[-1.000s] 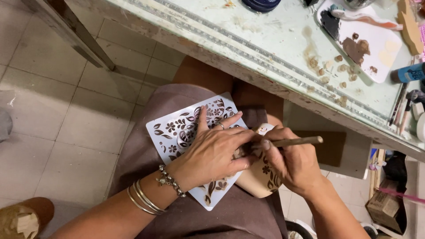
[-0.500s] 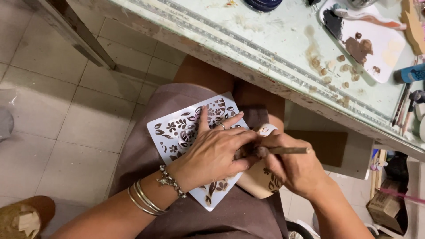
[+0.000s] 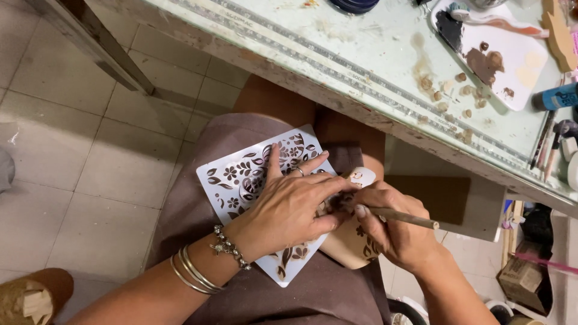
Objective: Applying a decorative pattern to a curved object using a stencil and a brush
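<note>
On my lap lies a white stencil sheet (image 3: 241, 177) cut with flower and leaf shapes. My left hand (image 3: 289, 207) presses flat on it, fingers spread, holding it against a beige wooden piece (image 3: 352, 244) with brown floral marks. My right hand (image 3: 394, 225) grips a thin wooden-handled brush (image 3: 406, 216), its tip down at the stencil between the two hands. The brush tip itself is hidden by my fingers.
A glass-topped table (image 3: 361, 66) runs across the top, smeared with paint. On it lie a white palette (image 3: 503, 60) with brown and black paint, a blue tube (image 3: 557, 96) and several brushes (image 3: 545, 144). Tiled floor lies at the left; a cardboard box (image 3: 521, 280) sits lower right.
The brush handle has dropped from pointing up-right to nearly level, and my right hand has dabbed closer in to the stencil. My left hand stays pressed in place.
</note>
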